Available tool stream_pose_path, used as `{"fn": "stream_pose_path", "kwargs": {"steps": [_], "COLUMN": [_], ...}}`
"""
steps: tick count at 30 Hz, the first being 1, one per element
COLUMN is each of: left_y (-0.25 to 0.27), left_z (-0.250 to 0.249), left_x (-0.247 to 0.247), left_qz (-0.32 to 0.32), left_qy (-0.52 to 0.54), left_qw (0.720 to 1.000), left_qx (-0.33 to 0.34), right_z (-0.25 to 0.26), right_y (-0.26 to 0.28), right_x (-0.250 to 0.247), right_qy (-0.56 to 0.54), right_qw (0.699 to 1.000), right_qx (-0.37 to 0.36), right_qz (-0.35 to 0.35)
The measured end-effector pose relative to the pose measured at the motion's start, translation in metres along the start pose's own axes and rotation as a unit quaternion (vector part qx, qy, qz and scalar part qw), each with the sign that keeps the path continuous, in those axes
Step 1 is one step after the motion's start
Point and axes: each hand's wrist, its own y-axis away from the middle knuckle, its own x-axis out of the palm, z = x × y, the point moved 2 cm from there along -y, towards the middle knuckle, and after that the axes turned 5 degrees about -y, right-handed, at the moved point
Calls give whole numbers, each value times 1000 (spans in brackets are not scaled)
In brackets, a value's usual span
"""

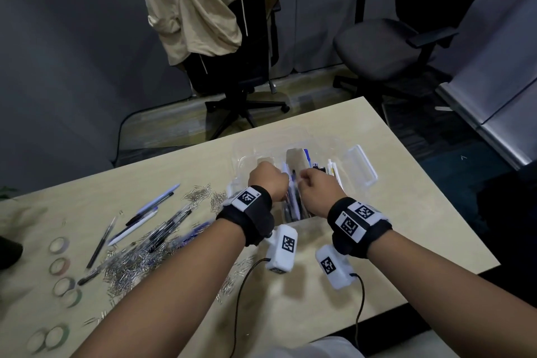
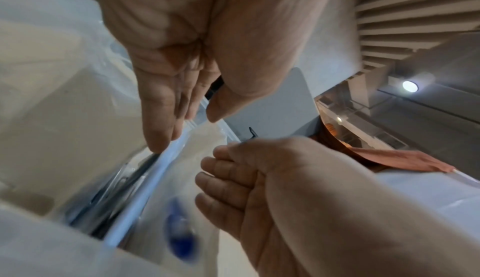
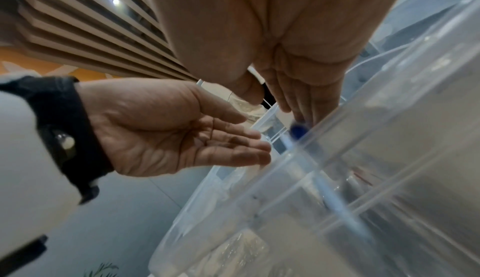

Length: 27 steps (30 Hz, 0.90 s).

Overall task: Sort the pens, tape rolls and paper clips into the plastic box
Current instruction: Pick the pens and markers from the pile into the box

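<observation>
A clear plastic box (image 1: 360, 166) stands on the beige table, with several pens (image 1: 293, 206) lying in its middle compartment. Both hands hover over that compartment. My left hand (image 1: 267, 180) has straight fingers (image 3: 241, 139), and its fingertips (image 2: 158, 144) touch a pale blue pen (image 2: 140, 199). My right hand (image 1: 316, 186) is relaxed (image 2: 221, 178), fingers (image 3: 298, 105) pointing down beside a blurred blue-capped pen (image 3: 298, 131). Neither hand grips anything. Left of the box lie more pens (image 1: 157, 206), a heap of paper clips (image 1: 130, 264) and several tape rolls (image 1: 59, 244).
Two office chairs stand beyond the table; a beige garment (image 1: 203, 3) hangs over the left one (image 1: 244, 96). Wrist-camera cables (image 1: 241, 285) trail over the near table edge. A dark object (image 1: 8, 253) sits at the table's left edge. The table's right corner (image 1: 491, 264) is close to the box.
</observation>
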Motion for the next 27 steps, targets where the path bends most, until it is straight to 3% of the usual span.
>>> {"fn": "stream_pose_path", "kwargs": {"steps": [5,11,15,21,27], "left_y": [40,49,50,42,21], "left_z": [-21,-12,4,54,143], "left_x": [-21,-49,-81,-150,-226], "left_qz": [-50,-67,-106,-169,-197], "left_qy": [7,-12,-59,-61,-79], "left_qw": [998,993,986,979,977], "left_qx": [47,98,117,101,34], "right_z": [4,24,50,100,144], "right_y": [-4,-2,-4,-7,-15], "right_x": [3,17,44,99,168], "right_qy": [-19,-56,-56,-27,8], "right_qw": [999,992,988,984,982], "right_qx": [-37,-85,-127,-174,-188], "right_qz": [-36,-72,-61,-21,29]}}
